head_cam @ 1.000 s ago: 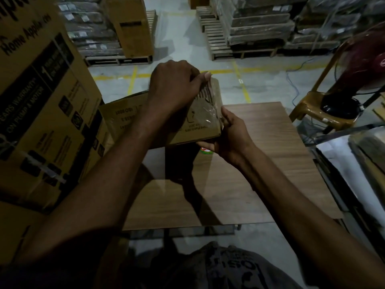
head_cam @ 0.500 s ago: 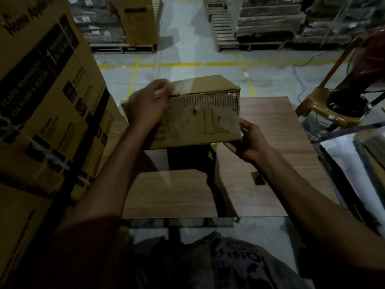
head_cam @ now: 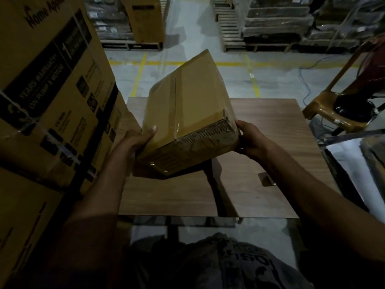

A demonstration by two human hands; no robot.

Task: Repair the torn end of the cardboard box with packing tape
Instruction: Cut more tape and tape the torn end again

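hands (head_cam: 137, 140) (head_cam: 249, 140) grip tilted cardboard box (head_cam: 187, 113) above table (head_cam: 270, 163).

Cardboard box (head_cam: 193, 105) re-oriented: 1.0 s ago its taped end faced the camera; 0.5 s ago it was level with a long side facing; now it is tipped, far end raised, broad seamed face up, torn edge (head_cam: 208, 134) at the near right. Left hand (head_cam: 134, 142) has left the top of the torn end, where its fingers pressed the tape, and now holds the near left side, thumb on the upper face. Right hand (head_cam: 250, 140) has moved from the lower corner to beside the torn edge.
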